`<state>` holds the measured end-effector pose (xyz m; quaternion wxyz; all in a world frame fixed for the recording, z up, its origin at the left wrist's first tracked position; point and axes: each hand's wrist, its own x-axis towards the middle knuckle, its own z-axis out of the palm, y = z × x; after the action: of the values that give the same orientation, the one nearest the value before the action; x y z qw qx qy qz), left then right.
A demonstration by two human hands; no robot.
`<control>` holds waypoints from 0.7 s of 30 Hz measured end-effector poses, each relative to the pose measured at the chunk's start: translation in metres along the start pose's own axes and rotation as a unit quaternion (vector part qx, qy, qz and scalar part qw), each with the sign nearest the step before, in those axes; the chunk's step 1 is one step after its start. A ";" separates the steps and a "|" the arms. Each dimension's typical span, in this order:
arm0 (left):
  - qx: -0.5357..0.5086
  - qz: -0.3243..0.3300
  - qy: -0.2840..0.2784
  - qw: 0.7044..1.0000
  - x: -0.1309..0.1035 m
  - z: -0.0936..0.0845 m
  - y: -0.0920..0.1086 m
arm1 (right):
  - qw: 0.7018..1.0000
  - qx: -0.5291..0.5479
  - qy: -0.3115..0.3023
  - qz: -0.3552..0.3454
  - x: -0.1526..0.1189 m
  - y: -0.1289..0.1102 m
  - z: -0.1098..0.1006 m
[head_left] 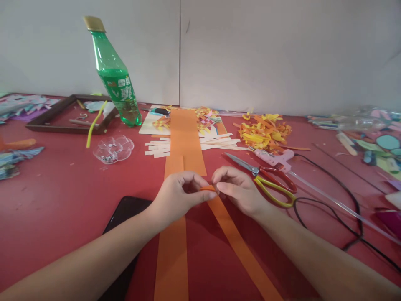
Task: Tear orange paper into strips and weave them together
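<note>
Between the fingertips of my left hand [183,194] and my right hand [239,190] is the far end of a narrow orange paper strip [238,236]. Both hands are closed in a pinch on it, and the end looks folded over. From there the strip runs down toward me at the lower right. Under my left hand a wider orange strip [172,259] lies lengthwise on the table. Its far end overlaps a broad orange paper band [186,138]. Scissors [261,175] with one red and one yellow handle lie just beyond my right hand.
A pink glue gun [277,159] with a black cord is at the right. Yellow and orange paper scraps [265,131] are heaped behind it. At the left stand a green bottle [117,90], a clear flower-shaped dish [114,149], a brown frame [67,127] and a black phone [128,209].
</note>
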<state>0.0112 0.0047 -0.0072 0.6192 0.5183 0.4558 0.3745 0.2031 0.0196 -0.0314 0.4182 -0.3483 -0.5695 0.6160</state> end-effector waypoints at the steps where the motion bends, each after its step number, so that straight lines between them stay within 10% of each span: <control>1: 0.005 -0.002 0.003 1.000 0.000 0.000 0.000 | 1.000 -0.006 0.002 -0.008 0.000 -0.001 0.001; 21: 0.071 0.009 -0.027 0.997 -0.004 0.004 -0.002 | 0.994 -0.101 0.029 0.035 0.000 -0.010 0.007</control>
<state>0.0134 -0.0005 -0.0081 0.5894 0.5750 0.4601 0.3321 0.1978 0.0169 -0.0208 0.3757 -0.4263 -0.6035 0.5593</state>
